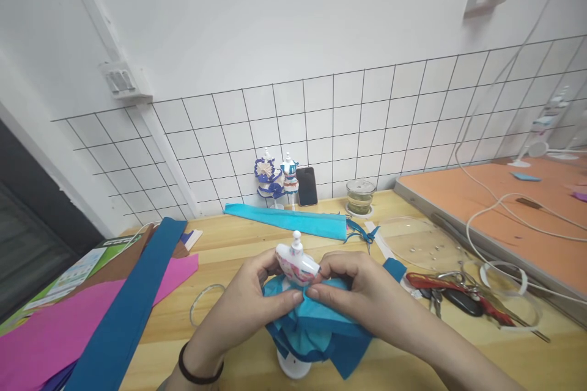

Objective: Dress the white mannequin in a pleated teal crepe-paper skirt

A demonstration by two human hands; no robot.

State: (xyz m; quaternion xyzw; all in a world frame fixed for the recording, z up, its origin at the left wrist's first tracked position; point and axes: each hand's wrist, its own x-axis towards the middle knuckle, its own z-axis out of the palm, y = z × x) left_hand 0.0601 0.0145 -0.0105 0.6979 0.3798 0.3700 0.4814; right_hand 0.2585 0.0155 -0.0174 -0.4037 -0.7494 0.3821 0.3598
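A small white mannequin figure [296, 264] with a pink-patterned torso stands on a round white base [293, 366] at the front of the wooden table [238, 244]. Blue crepe paper [316, 327] is gathered round its waist like a skirt. My left hand [245, 305] and my right hand [353, 293] both pinch that paper against the figure's waist, thumbs and forefingers meeting at the middle. A black band sits on my left wrist [200, 372].
Sheets of pink, blue and brown paper [92, 317] lie at the left. A folded blue strip [288, 220], two dressed mannequin figures [275, 180], a phone [306, 186] and a glass jar [360, 195] stand by the tiled wall. Keys [454, 293] and white cables [504, 220] lie right.
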